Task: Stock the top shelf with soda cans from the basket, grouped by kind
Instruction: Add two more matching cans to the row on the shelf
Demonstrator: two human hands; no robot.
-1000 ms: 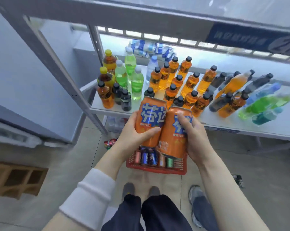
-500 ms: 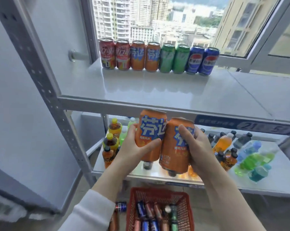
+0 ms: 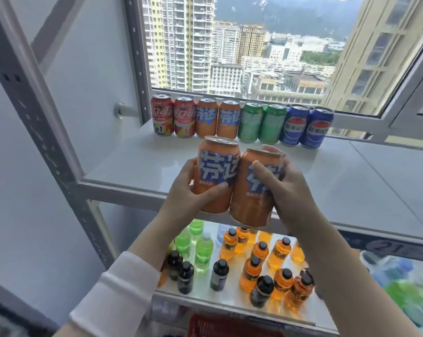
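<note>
Lifted from under the shelf edge, the left can [image 3: 217, 152] and right can [image 3: 249, 205] now hang over the front lip of the top shelf [image 3: 351, 190], sides touching between the grips: the left hand [image 3: 188, 190] wraps one, the right hand [image 3: 293, 190] curls round the other. Smooth, rigid, likely full and weighty, they suit these mid-body holds. Tops up, long axes near vertical, the right can leaning; the matching orange pair [image 3: 217, 117] stands beyond the grips.
</note>
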